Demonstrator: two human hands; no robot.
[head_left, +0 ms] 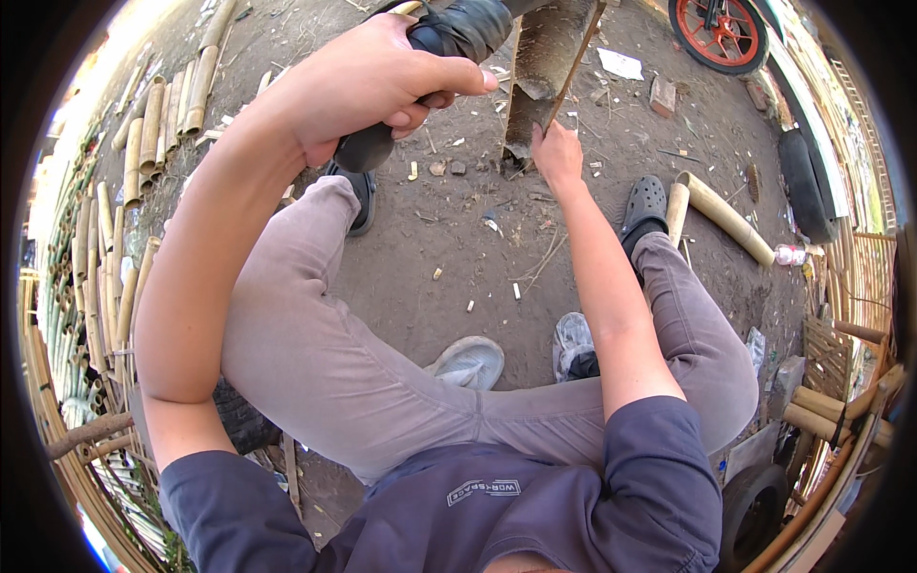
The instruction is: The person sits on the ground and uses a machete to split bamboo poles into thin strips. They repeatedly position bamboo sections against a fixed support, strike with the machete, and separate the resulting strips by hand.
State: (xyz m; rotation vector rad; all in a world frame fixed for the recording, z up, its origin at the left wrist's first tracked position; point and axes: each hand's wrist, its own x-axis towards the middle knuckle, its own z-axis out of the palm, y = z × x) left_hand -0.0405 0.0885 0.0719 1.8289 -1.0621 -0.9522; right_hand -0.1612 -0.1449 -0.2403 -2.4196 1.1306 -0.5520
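Note:
My left hand (377,81), raised at the top of the head view, is closed round a thick black handle (365,150) with a rounded end. Black wrapping (473,31) covers the part beyond my thumb; its far end is out of view, so I cannot tell what tool it belongs to. Lower and to the right, my right hand (559,153) is closed on the near corner of a long, curved, trough-like piece (546,57), grey-brown with a rough surface. This piece slants up past the top edge, beside the wrapped handle. Whether the two touch is unclear.
Bamboo lengths (148,143) are stacked along the left. Toward the right lie cut bamboo tubes (726,218), a brick (662,96), a plastic bottle (789,255) and tyres (805,186). An orange-rimmed wheel (721,33) stands at far right. Loose sandals (470,363) lie on the dirt ground between my legs.

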